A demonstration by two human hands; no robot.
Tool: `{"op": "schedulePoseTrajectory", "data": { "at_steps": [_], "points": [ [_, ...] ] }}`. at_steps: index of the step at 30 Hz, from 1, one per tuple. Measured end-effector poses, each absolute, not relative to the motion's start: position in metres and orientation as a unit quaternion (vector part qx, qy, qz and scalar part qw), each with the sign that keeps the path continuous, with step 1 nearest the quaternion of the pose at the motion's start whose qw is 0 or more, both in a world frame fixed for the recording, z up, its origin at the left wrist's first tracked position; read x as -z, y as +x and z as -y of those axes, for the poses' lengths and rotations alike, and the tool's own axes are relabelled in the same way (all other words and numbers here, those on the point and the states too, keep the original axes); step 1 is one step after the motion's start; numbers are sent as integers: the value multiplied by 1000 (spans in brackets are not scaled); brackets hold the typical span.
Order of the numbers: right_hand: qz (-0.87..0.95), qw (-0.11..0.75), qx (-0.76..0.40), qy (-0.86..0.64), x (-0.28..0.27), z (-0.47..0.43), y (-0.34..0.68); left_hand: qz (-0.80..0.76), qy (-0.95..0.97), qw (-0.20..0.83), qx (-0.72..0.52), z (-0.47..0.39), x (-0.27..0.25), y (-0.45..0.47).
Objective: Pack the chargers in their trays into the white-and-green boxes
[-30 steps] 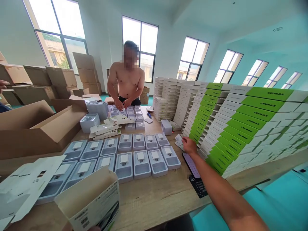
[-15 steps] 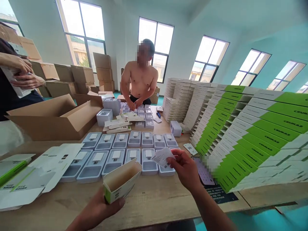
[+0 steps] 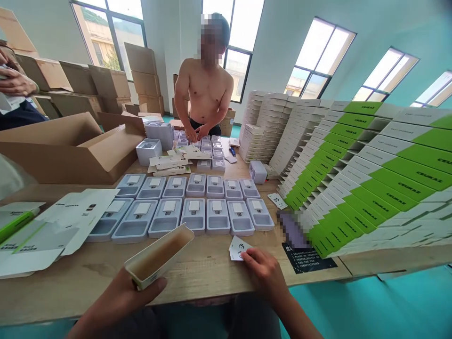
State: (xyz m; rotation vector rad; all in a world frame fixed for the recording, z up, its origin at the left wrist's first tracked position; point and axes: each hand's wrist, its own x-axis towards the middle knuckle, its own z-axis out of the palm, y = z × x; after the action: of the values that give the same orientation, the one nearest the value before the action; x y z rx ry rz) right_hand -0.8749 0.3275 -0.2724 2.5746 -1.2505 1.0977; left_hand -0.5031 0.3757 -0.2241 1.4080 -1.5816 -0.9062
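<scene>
An open-ended white and green carton (image 3: 160, 259) is gripped in my left hand (image 3: 136, 292), its open side facing up and showing the brown inside. My right hand (image 3: 264, 268) is low over the table's front part, fingertips pinching white printed cards (image 3: 238, 248) that fan out slightly; their exact number is hard to tell. Beyond both hands stand two rows of pale plastic trays (image 3: 218, 216), each with a small white plug-like device (image 3: 194, 206) in its upper part and a hollow below.
Tall stacks of white and green boxes (image 3: 360, 188) line the right side, with a dark printed sheet (image 3: 310, 259) before them. Flattened cartons (image 3: 60, 226) lie at left, near a big cardboard box (image 3: 106, 160). A co-worker (image 3: 208, 94) stands across the table; another person's hands (image 3: 16, 82) show far left.
My right hand has come down and nearer to me, from above the trays to the tabletop, with the cards. My left hand has shifted slightly left with the carton. The view has tilted down.
</scene>
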Motion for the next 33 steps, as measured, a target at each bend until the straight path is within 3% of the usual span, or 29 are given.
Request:
{"op": "schedulePoseTrajectory", "data": {
  "at_steps": [5, 11, 17, 21, 26, 29, 31, 33],
  "points": [
    [440, -40, -393, 807, 272, -338, -869, 680, 476, 394, 395, -367, 219, -509],
    [425, -108, -503, 744, 217, -357, -852, 727, 425, 370, 392, -353, 218, -515],
    [225, 43, -395, 890, 146, -365, -819, 791, 415, 315, 320, -345, 226, -517],
    [201, 59, -361, 909, 127, -359, -793, 804, 401, 336, 283, -346, 224, -522],
    [191, -38, -389, 900, 154, -341, -794, 816, 382, 339, 271, -345, 229, -517],
    [362, -39, -425, 829, 193, -308, -832, 809, 397, 336, 274, -345, 232, -512],
    [551, 0, -310, 775, 221, -283, -868, 796, 406, 346, 286, -347, 230, -511],
    [612, -2, -260, 747, 245, -266, -900, 778, 419, 358, 301, -349, 228, -511]
  ]
}}
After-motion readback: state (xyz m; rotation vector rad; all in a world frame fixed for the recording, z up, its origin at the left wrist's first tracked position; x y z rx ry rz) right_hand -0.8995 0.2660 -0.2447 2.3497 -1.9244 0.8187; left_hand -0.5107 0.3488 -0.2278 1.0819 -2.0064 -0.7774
